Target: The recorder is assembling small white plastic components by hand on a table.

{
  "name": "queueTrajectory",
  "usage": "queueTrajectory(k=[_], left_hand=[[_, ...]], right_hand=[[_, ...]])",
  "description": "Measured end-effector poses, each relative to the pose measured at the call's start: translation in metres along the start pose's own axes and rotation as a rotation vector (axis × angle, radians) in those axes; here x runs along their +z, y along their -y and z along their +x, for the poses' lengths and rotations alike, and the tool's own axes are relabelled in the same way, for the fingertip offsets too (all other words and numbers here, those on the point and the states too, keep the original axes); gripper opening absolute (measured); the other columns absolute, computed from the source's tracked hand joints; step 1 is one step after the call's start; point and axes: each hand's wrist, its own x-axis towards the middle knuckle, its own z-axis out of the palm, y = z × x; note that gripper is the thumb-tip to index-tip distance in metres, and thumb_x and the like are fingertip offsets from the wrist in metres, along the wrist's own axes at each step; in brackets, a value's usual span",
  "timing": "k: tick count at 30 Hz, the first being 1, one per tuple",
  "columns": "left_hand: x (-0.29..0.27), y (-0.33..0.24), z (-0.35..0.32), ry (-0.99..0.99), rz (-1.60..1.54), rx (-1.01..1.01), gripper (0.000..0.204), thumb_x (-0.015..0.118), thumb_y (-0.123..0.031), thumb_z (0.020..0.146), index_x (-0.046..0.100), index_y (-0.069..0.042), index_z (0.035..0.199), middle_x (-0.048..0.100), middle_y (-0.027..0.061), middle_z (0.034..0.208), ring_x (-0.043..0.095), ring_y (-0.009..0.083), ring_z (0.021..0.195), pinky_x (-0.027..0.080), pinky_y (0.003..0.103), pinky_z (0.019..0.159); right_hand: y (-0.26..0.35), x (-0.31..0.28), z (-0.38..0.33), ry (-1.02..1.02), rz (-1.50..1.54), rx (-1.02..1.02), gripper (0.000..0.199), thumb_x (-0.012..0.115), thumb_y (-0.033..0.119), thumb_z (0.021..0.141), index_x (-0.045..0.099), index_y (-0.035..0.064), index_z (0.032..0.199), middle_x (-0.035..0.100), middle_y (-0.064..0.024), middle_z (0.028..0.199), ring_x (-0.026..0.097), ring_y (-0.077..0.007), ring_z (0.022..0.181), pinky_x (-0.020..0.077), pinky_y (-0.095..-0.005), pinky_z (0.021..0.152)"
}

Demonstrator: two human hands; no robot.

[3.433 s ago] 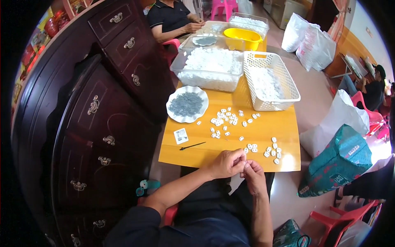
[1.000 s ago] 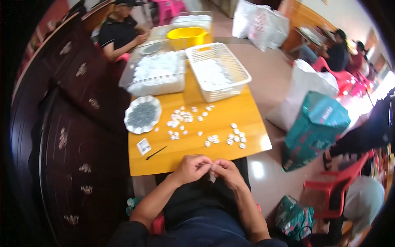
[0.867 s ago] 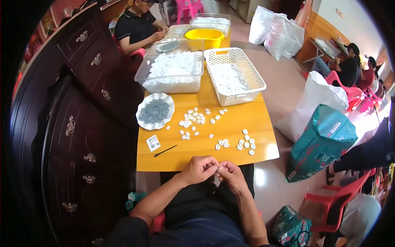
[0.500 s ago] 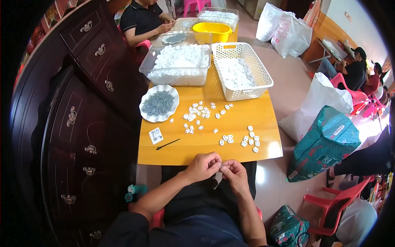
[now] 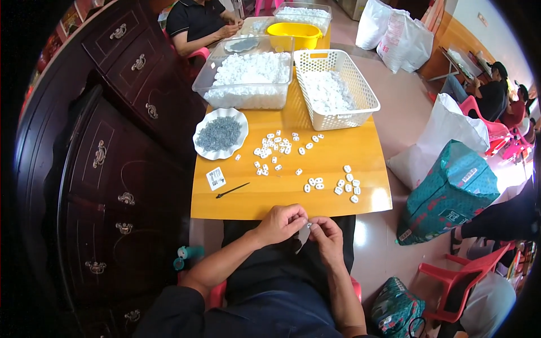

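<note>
Just past the table's near edge, above my lap, my left hand (image 5: 282, 224) and my right hand (image 5: 328, 238) meet with fingertips pinched. Between them shows a small white piece (image 5: 309, 225), mostly covered by the fingers and held by the right thumb and finger. What the left fingertips pinch is hidden. Below the hands hangs a pale thin strip (image 5: 301, 247), too blurred to name. On the table (image 5: 259, 197) lie several small white two-holed pieces (image 5: 276, 145), with more in groups (image 5: 348, 185) at the right. A black pointed tool (image 5: 233, 190) lies beside a white printed card (image 5: 216, 178).
A white scalloped dish (image 5: 198, 147) holds grey small parts. Behind are a clear bin (image 5: 242, 104) and a white basket (image 5: 344, 121) of white pieces, and a yellow tub (image 5: 293, 35). A co-worker (image 5: 194, 25) sits far left. Dark drawers (image 5: 112, 169) flank the left, bags (image 5: 448, 191) the right.
The view has shifted slightly, so the table sits higher in it. Between my fingertips the small white piece now shows more clearly. Both hands stay pinched together.
</note>
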Motion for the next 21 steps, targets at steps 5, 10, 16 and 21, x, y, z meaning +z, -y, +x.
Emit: queueTrajectory(k=[5,10,16,21], left_hand=[[0.005,-0.003,-0.002,0.047,-0.029,-0.010,0.009,0.068,-0.007,0.092,0.065,0.001,0.090,0.064,0.0057,0.069,0.059,0.0114,0.061,0.047,0.029,0.057],[0.002,0.002,0.002,0.091,-0.020,-0.032,0.010,0.066,-0.010,0.096,0.066,-0.001,0.094,0.062,-0.0010,0.075,0.054,0.0045,0.066,0.044,0.023,0.058],[-0.001,-0.006,0.007,0.073,-0.013,-0.052,0.013,0.066,-0.012,0.097,0.065,0.000,0.093,0.060,-0.0011,0.074,0.053,0.0047,0.065,0.044,0.023,0.058],[-0.001,-0.008,0.005,0.080,-0.001,-0.080,0.012,0.065,-0.011,0.096,0.065,0.000,0.093,0.060,-0.0010,0.073,0.052,0.0051,0.064,0.043,0.024,0.057]], right_hand=[[0.000,0.003,-0.003,-0.020,0.013,-0.020,0.013,0.065,0.005,0.099,0.064,0.0027,0.111,0.064,0.0019,0.093,0.058,-0.0047,0.078,0.0489,-0.0204,0.069],[0.005,0.003,0.001,-0.037,0.010,-0.037,0.008,0.066,0.004,0.098,0.064,0.0026,0.106,0.064,0.0023,0.092,0.057,-0.0045,0.077,0.0473,-0.0195,0.069],[0.006,0.003,0.004,-0.063,0.027,-0.060,0.008,0.067,0.005,0.098,0.067,0.0013,0.105,0.065,0.0024,0.091,0.056,-0.0045,0.075,0.0462,-0.0196,0.068],[0.004,0.002,0.002,-0.066,0.016,-0.078,0.008,0.067,0.004,0.098,0.067,0.0018,0.105,0.065,0.0033,0.089,0.056,-0.0041,0.074,0.0458,-0.0193,0.068]])
